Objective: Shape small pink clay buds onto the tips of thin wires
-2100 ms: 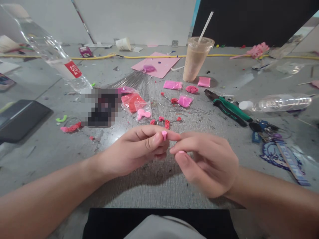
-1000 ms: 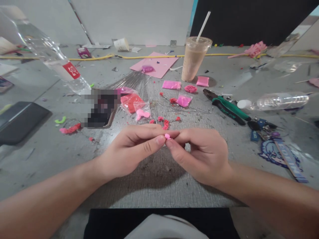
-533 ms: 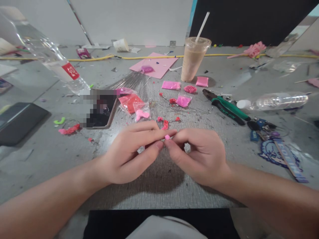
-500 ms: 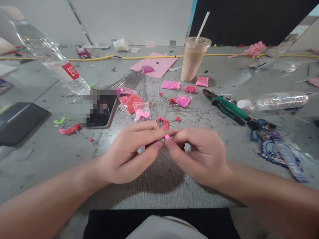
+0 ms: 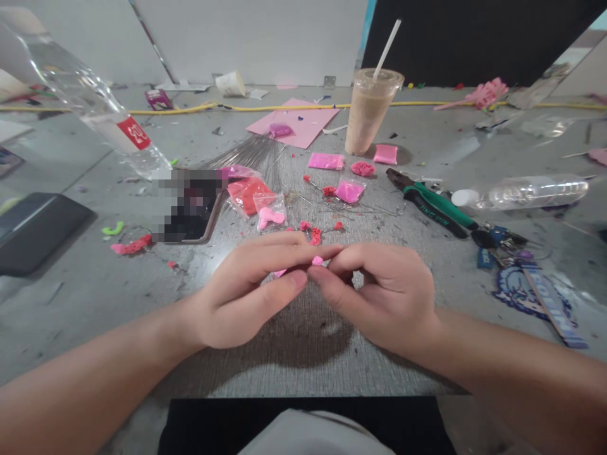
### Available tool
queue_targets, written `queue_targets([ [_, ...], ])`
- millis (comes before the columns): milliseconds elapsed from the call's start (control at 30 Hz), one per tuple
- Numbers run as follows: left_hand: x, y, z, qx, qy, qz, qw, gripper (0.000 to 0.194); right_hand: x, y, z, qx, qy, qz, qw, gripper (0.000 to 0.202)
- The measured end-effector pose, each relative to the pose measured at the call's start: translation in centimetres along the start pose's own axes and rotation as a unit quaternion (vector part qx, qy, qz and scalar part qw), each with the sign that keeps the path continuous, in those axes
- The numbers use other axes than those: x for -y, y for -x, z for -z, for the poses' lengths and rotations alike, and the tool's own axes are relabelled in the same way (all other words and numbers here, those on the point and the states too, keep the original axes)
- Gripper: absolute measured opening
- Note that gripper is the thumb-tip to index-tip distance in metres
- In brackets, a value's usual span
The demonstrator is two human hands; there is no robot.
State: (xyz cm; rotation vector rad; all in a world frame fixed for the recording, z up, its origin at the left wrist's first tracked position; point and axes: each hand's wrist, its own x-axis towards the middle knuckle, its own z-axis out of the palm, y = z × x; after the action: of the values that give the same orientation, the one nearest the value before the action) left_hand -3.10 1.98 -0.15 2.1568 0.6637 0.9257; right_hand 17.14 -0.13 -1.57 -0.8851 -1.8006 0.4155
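A small bit of pink clay point(image 5: 317, 260) sits between my two hands at the front of the table. My right hand point(image 5: 386, 287) is closed, thumb and index fingertip pinching that bit. From the other side my left hand point(image 5: 251, 287) meets it, its index finger stretched along the far side of the clay. More pink shows beneath the left fingers, mostly hidden by them. Just beyond the fingertips lie red clay pieces on wires point(image 5: 315, 235). A clear bag with pink clay point(image 5: 271, 217) and a bag of red clay point(image 5: 249, 194) rest farther left.
A drink cup with a straw point(image 5: 372, 110) stands behind. Green-handled pliers point(image 5: 439, 207), a lying bottle point(image 5: 531, 193) and keys point(image 5: 507, 243) are at right. On the left are a phone point(image 5: 194, 212), a tall water bottle point(image 5: 95, 107) and a black case point(image 5: 42, 230). Thin wires point(image 5: 246, 155) fan out behind.
My left thumb has drawn slightly away from the right thumb, and more pink shows under the left fingers. The pinched clay bit has shifted slightly and looks rounder.
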Motion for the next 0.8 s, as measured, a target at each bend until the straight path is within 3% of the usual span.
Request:
queue_targets([
  [200, -0.20, -0.04, 0.01, -0.034, 0.019, 0.007, 0.999, 0.031, -0.04, 0.03, -0.11, -0.013, 0.007, 0.010, 1.000, 0.027],
  [600, 0.06, -0.14, 0.17, -0.037, -0.027, -0.053, 0.998, 0.035, 0.11, 0.03, -0.19, -0.013, -0.025, 0.009, 1.000, 0.025],
  [800, 0.36, -0.27, -0.07, -0.057, -0.028, -0.023, 0.998, 0.020, 0.15, -0.12, 0.21, 0.019, -0.054, 0.015, 0.998, 0.020],
])
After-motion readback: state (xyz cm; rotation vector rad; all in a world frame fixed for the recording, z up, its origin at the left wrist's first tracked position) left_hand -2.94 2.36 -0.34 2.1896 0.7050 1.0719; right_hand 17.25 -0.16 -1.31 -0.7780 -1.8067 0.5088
